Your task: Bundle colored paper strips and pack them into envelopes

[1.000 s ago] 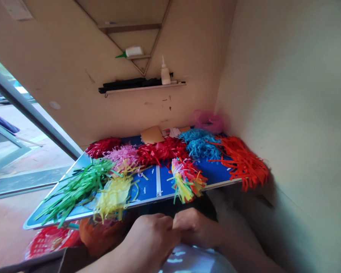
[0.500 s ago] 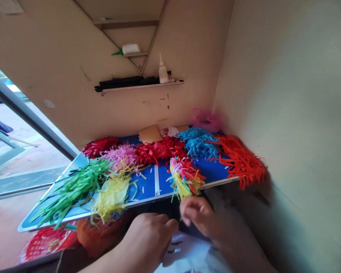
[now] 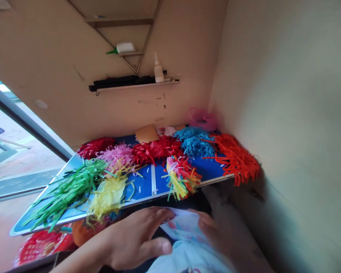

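My left hand (image 3: 140, 239) reaches in from the lower left, palm down, with its thumb spread from the fingers. Its fingertips lie at the left edge of a white piece with faint coloured print (image 3: 184, 223); whether it is paper or cloth I cannot tell. At that piece's right edge is my right hand (image 3: 209, 227), its fingers bent, partly hidden and dim. Pale light-blue cloth (image 3: 184, 258) lies just below, over my lap. Beyond the hands, a bundle of mixed-colour paper strips (image 3: 180, 176) sits at the front edge of the blue table (image 3: 139, 195).
Green strips (image 3: 71, 187), yellow strips (image 3: 109, 195), pink, red and blue strips (image 3: 194, 140) and orange-red strips (image 3: 237, 157) cover the table. A red basket (image 3: 42, 246) stands lower left. A wall shelf (image 3: 136, 86) holds a white bottle (image 3: 158, 71). Walls close in behind and right.
My hands were closed near each other in front of the table edge. Now the left fingers are spread, and the white printed piece shows between both hands. The view has shifted slightly.
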Demonstrator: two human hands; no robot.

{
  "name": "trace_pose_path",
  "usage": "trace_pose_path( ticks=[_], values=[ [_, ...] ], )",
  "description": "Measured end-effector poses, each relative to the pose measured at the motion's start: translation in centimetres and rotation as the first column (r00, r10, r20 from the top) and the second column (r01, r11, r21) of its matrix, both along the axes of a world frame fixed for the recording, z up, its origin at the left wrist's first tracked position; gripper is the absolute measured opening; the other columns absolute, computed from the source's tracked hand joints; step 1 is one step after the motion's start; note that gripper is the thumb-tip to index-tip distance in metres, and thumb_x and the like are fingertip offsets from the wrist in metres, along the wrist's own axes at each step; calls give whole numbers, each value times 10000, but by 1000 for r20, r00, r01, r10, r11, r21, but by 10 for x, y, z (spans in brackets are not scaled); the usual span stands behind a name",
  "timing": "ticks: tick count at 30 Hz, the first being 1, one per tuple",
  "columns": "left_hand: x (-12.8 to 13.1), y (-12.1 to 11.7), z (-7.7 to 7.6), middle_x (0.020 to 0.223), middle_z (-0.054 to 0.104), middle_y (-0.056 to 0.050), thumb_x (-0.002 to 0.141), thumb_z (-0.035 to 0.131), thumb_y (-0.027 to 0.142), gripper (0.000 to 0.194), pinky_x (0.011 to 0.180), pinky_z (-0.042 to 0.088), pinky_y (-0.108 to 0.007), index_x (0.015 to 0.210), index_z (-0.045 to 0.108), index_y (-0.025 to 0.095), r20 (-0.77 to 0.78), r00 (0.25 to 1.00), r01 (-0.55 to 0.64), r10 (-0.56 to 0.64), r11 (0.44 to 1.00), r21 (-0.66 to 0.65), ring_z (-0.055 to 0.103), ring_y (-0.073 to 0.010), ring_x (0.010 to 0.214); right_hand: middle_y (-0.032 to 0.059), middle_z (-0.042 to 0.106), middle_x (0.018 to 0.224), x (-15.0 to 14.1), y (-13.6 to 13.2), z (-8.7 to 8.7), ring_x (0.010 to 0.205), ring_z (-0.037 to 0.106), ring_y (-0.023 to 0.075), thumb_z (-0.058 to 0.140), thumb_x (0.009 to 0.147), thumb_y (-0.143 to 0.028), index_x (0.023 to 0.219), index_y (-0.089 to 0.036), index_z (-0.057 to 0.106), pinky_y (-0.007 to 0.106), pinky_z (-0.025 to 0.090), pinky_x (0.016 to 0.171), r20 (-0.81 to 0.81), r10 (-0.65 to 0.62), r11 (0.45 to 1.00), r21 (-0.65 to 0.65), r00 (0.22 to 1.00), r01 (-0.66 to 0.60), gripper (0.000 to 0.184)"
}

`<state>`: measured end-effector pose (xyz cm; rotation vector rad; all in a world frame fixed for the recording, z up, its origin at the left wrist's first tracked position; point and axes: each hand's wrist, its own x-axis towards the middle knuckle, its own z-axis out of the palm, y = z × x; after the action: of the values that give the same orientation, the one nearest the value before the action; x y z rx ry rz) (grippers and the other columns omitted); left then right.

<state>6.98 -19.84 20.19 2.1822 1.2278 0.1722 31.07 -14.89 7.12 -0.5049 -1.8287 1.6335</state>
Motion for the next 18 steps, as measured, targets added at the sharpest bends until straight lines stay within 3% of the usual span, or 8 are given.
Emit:
trace_pose_path(
  ticks=[4,7,10,12,13,15,16,18],
  values=[
    [-8,4,15,1136,701,-60,736,689,604,661,811,525,-284,1253,535,224,81,997,20,-1,970,-241,675,-229,949,85,630,1308,-9,-4,3,1155,592,273,342,909,-720,1409,-305,512,416,460,983,-4,36,996,80,999,-35,671],
    [-2,4,13,1054,726,-44,750,709,485,489,792,526,-271,1160,628,230,79,985,170,-154,944,-284,686,-214,906,106,653,1251,-22,-11,-5,1088,606,254,302,893,-761,1407,-265,513,407,469,937,-18,49,995,82,999,-48,745],
    [6,-5,10,1207,675,-60,848,610,296,166,917,496,-298,966,704,226,-25,983,178,-183,973,-144,638,-224,1086,98,708,962,-34,-10,-17,840,647,215,391,890,-731,1098,-177,696,340,515,767,-5,-165,986,-9,986,165,665],
    [8,-14,12,1311,631,-46,882,542,201,177,964,481,-305,913,714,233,-85,988,123,-129,989,-78,603,-221,1172,75,682,808,-34,-5,-25,747,640,198,461,909,-647,838,-169,684,322,518,721,53,-371,928,-19,927,372,533],
    [7,-18,14,1337,621,-39,889,522,179,210,974,482,-306,941,716,242,-101,989,103,-109,993,-63,598,-220,1189,84,686,838,-32,-3,-27,794,650,211,504,902,-620,799,-175,668,337,521,765,69,-447,894,15,892,447,485],
    [3,-24,17,1349,622,-45,896,501,176,283,967,496,-305,1091,690,256,-115,990,76,-79,996,-37,607,-225,1189,128,674,1113,-23,-1,-28,1054,625,263,589,851,-622,976,-189,684,394,481,940,55,-486,871,111,872,478,460],
    [1,-25,18,1353,621,-59,896,499,191,332,951,507,-302,1184,652,254,-121,991,59,-61,998,-24,612,-232,1184,139,614,1270,-18,-2,-26,1179,571,280,602,833,-641,1146,-206,650,414,442,1010,43,-430,897,131,902,422,537],
    [-3,-24,17,1309,652,-73,885,503,208,441,886,533,-276,1322,558,244,-132,990,35,-40,999,-42,652,-233,1113,139,529,1405,-12,-7,-15,1278,511,280,519,862,-684,1382,-235,508,420,418,1050,51,-186,977,119,981,179,687]
  ],
)
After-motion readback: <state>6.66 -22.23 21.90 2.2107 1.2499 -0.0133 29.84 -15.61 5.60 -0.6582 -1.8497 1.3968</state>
